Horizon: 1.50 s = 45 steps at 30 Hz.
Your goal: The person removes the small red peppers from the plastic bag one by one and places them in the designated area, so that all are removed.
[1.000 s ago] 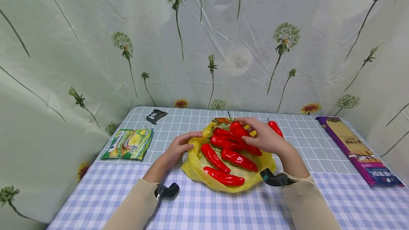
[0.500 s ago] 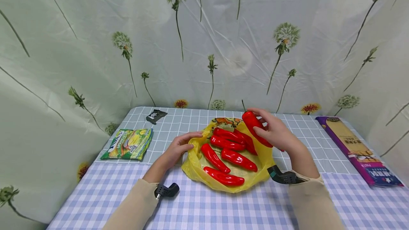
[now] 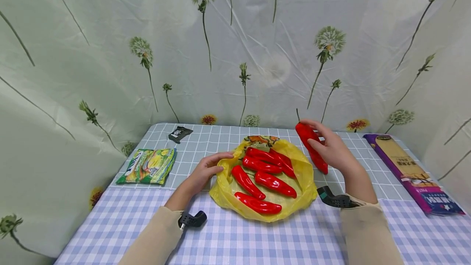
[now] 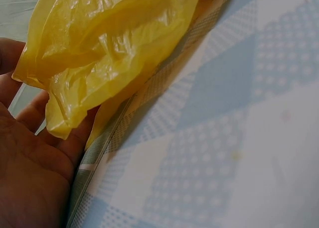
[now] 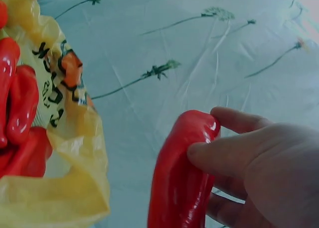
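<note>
Pepper (image 3: 314, 155), right of frame centre, sits pinched between my nearly closed right fingers (image 5: 239, 121); my left fingers (image 3: 218, 157), relaxed and parted, touch the bag (image 3: 308, 181). I'd pinch evenly, lest the glossy skin slip.

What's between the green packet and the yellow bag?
In the head view, the left hand is there, with bare cloth between it and the packet.

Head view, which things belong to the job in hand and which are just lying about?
Seemingly in the job:
held pepper, in the right hand
bag, left hand at its rim
other peppers, inside the bag

Seemingly just lying about:
green packet
black sachet
purple pack
</note>
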Tool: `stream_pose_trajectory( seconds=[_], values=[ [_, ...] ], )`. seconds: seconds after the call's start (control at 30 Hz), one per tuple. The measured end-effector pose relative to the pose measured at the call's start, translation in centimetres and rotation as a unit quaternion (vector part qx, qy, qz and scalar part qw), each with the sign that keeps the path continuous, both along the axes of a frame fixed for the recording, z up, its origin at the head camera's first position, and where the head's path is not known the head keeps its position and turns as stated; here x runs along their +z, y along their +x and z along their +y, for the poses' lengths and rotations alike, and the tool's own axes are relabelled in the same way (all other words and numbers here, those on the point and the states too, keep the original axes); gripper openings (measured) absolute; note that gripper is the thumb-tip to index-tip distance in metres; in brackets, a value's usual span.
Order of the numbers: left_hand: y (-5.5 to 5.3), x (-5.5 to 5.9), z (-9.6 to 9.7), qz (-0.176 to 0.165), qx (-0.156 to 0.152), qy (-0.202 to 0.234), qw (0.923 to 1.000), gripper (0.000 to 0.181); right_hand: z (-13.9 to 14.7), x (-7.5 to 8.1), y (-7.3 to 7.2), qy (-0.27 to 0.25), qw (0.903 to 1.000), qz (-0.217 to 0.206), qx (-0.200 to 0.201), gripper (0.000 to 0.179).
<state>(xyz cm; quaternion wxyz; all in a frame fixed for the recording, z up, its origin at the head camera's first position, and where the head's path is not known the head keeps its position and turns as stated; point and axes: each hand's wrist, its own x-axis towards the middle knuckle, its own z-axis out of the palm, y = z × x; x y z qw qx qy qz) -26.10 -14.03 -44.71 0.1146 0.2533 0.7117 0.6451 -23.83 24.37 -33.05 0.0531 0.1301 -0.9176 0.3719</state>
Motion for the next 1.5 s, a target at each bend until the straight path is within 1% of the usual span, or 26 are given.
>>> stream_pose_trajectory(
  seconds=[0.23,0.4,0.57,0.7,0.9,1.03,1.17,1.37,1.5],
  values=[
    [-0.1,-0.2,-0.1,0.003,0.002,-0.005,1.0,0.043,1.2,-0.9,-0.5,-0.022,0.9988,-0.028,-0.034,0.06],
    [0.0,-0.1,-0.1,0.002,0.001,-0.008,1.0,0.044,1.9,-1.6,-1.0,-0.043,0.9957,-0.049,-0.065,0.065],
    [0.1,-0.2,-0.2,0.009,-0.001,-0.007,0.9999,0.045,2.7,-2.7,-1.6,-0.069,0.9905,-0.05,-0.108,0.067],
    [0.0,-0.3,-0.2,0.012,0.0,-0.008,0.9999,0.045,3.4,-3.6,-2.0,-0.085,0.9847,-0.059,-0.141,0.067],
    [0.0,-0.4,-0.2,0.013,0.001,-0.014,0.9998,0.044,4.3,-4.8,-2.4,-0.099,0.9781,-0.071,-0.169,0.063],
    [0.0,-0.3,-0.1,0.015,0.002,-0.016,0.9997,0.044,4.8,-5.8,-2.6,-0.112,0.9712,-0.08,-0.195,0.06],
    [-0.1,-0.3,-0.1,0.017,0.003,-0.018,0.9997,0.043,5.3,-6.7,-3.0,-0.103,0.9671,-0.087,-0.216,0.06],
    [-0.1,-0.4,-0.1,0.016,0.004,-0.019,0.9997,0.043,5.8,-7.9,-3.3,-0.093,0.9617,-0.113,-0.232,0.063],
    [-0.1,-0.3,-0.1,0.015,0.003,-0.015,0.9998,0.044,6.0,-8.3,-3.5,-0.085,0.9604,-0.114,-0.24,0.061]
  ],
)
